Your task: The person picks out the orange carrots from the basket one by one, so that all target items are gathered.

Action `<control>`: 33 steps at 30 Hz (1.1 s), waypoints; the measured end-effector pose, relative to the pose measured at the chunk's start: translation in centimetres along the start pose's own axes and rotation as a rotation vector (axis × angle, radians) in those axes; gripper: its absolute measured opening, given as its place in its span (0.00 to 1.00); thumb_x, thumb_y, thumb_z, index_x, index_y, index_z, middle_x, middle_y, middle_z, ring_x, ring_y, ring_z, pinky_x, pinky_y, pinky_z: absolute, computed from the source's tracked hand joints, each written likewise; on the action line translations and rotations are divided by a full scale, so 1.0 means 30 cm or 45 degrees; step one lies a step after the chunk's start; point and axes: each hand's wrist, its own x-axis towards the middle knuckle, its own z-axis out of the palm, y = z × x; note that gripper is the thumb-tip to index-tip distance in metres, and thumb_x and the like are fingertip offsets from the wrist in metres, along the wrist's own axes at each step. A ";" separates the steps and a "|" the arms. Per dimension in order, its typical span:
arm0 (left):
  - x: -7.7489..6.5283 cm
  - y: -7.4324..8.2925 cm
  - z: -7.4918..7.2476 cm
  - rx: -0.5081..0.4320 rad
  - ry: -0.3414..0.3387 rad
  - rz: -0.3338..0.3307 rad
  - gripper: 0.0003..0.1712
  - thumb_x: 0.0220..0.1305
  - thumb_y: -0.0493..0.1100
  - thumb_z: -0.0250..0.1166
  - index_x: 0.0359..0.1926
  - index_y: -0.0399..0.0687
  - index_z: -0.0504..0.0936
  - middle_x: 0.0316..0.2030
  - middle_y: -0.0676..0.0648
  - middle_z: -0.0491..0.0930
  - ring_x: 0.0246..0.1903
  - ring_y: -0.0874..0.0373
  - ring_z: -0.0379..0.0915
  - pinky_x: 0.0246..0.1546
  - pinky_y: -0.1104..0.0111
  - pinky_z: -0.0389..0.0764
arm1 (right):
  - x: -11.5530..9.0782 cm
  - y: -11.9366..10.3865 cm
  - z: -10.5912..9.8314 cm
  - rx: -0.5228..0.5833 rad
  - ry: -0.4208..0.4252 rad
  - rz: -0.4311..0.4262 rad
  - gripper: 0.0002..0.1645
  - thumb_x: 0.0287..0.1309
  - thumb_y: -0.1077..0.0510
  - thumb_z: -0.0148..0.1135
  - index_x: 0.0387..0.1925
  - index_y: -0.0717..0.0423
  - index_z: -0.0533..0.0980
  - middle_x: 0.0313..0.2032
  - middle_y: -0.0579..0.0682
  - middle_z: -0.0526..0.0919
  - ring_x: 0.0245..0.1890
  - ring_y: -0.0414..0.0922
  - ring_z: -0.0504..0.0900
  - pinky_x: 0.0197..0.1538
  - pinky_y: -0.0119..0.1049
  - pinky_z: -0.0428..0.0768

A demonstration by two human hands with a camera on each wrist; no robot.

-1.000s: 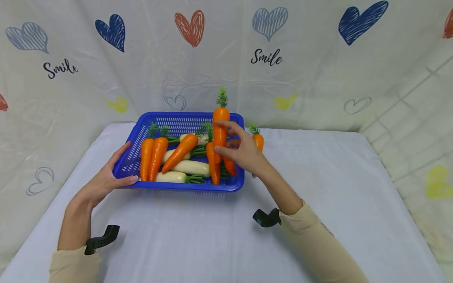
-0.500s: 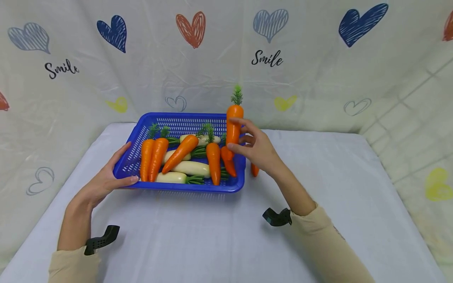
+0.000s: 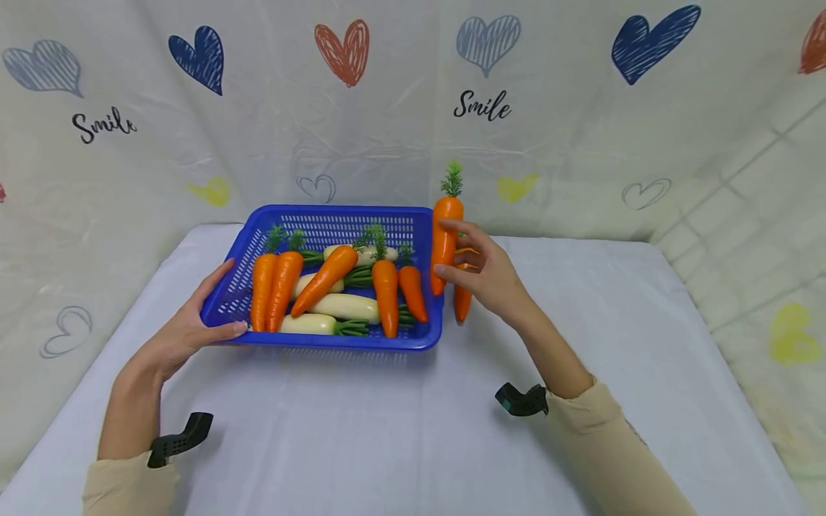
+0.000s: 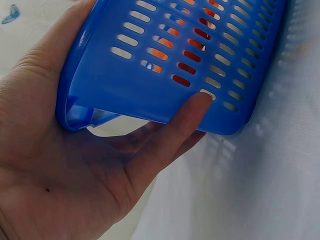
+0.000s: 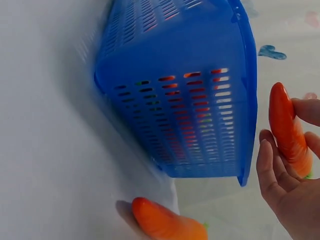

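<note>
A blue perforated plastic basket (image 3: 348, 342) holds several orange carrots (image 3: 386, 297) with green tops and several white radishes (image 3: 345, 307). My left hand (image 3: 182, 333) grips the basket's left end; the left wrist view shows fingers against its blue wall (image 4: 125, 82). Just beyond the right rim, my right hand (image 3: 493, 276) pinches a carrot (image 3: 444, 247) upright between thumb and fingers. In the right wrist view this held carrot (image 5: 287, 127) is apart from the basket wall (image 5: 195, 45). Another carrot (image 3: 462, 307) lies on the table right of the basket, partly hidden by the right hand.
A white cloth (image 3: 361, 430) covers the table. Behind it hangs a pale curtain (image 3: 406, 122) printed with hearts and the word "Smile". Black wrist mounts (image 3: 521, 399) sit on both sleeves.
My right hand has carried the carrot rightward, from above the basket's right part to just outside its rim. The left hand has stayed on the basket.
</note>
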 end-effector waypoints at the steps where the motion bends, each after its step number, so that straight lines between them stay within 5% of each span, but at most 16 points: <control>1: 0.001 0.000 0.001 -0.001 0.000 0.003 0.60 0.68 0.51 0.67 0.80 0.89 0.32 0.84 0.40 0.22 0.77 0.22 0.37 0.70 0.23 0.56 | -0.003 0.003 -0.003 0.002 0.002 0.003 0.39 0.65 0.60 0.71 0.74 0.42 0.68 0.57 0.59 0.78 0.48 0.52 0.83 0.49 0.30 0.86; 33: 0.003 -0.005 -0.004 0.013 -0.009 0.014 0.61 0.69 0.50 0.67 0.80 0.88 0.30 0.83 0.38 0.21 0.76 0.21 0.38 0.68 0.22 0.56 | -0.066 0.123 -0.095 -0.041 -0.021 0.109 0.40 0.65 0.61 0.71 0.75 0.44 0.67 0.63 0.58 0.76 0.48 0.52 0.83 0.47 0.27 0.87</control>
